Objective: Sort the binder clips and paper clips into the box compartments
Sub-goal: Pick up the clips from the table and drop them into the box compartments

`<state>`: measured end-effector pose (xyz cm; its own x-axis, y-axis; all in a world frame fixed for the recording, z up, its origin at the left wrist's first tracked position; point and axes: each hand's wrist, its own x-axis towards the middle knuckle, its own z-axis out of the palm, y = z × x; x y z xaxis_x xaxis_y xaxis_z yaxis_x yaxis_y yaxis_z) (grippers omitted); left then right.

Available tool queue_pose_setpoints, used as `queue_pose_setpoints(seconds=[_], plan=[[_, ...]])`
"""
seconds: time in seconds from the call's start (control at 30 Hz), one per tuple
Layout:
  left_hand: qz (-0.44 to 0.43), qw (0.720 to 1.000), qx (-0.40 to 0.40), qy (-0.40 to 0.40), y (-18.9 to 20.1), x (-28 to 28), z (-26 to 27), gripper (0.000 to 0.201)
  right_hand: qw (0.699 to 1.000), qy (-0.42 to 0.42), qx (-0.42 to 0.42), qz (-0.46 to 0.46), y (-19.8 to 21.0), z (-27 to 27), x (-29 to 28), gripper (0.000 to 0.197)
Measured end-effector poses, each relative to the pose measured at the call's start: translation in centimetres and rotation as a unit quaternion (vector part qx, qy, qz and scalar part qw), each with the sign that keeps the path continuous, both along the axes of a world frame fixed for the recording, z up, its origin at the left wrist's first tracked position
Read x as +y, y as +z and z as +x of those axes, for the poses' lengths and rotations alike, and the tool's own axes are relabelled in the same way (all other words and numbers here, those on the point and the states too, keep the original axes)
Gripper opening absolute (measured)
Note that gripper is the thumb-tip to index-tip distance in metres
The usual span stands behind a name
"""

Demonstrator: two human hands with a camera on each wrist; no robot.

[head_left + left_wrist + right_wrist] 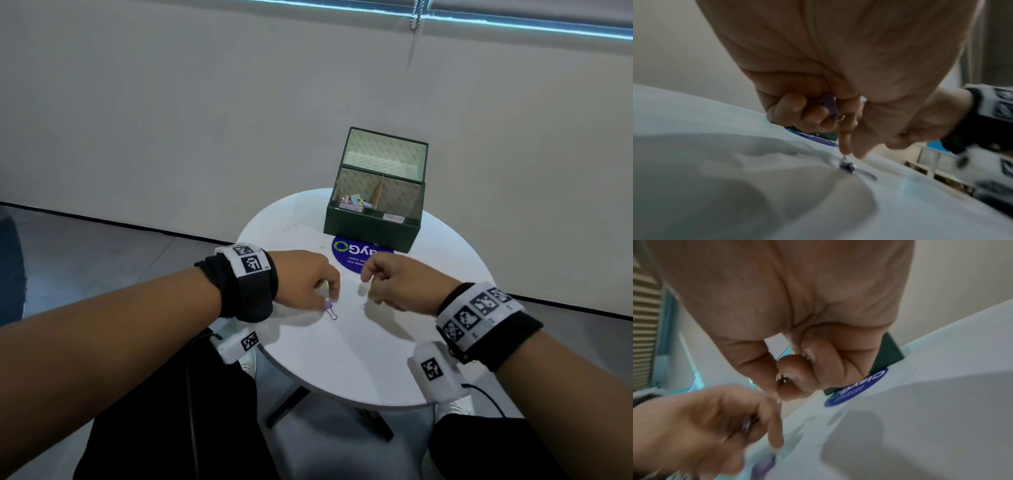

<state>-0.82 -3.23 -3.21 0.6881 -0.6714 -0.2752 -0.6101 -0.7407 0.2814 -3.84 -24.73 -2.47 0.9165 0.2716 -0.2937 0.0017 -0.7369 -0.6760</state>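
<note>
on the round white table [359,359], near its middle, the left hand [305,277] curls its fingers around a purple binder clip [329,305] whose wire handle touches the tabletop. just beside it the right hand [394,284] is curled, pinching something small and shiny that may be a paper clip, too blurred to name. toward the far edge stands the green box [373,222], lid up, with colored clips [356,202] in its left compartment.
</note>
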Motion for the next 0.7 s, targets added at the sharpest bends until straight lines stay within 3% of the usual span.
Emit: queue_pose_setpoints(seconds=[0.07,0.17,0.33,0.43,0.6,0.7], plan=[[0.034,0.999,-0.016,-0.031,-0.2,-0.3,0.0,0.022,0.996,-0.057,0.023,0.066,0.4,1.1,-1.5,0.014],[0.048,0.997,-0.031,-0.045,-0.4,-0.7,0.3,0.014,0.994,-0.085,-0.010,0.070,1.8,3.1,-2.7,0.013],[0.013,0.998,-0.045,-0.043,0.4,-0.9,1.6,0.012,0.982,-0.133,-0.124,0.058,4.8,7.8,-2.3,0.015],[-0.036,0.993,-0.104,-0.031,2.8,-1.3,4.2,0.012,0.965,-0.159,-0.205,0.040,5.9,10.6,-1.2,0.015],[-0.163,0.965,-0.175,0.105,6.1,-2.8,10.0,0.013,0.969,-0.114,-0.218,-0.018,6.2,13.6,0.6,0.029],[-0.210,0.949,-0.157,0.177,6.3,-4.1,12.6,0.014,0.970,-0.080,-0.217,-0.080,6.3,14.3,0.1,0.048]])
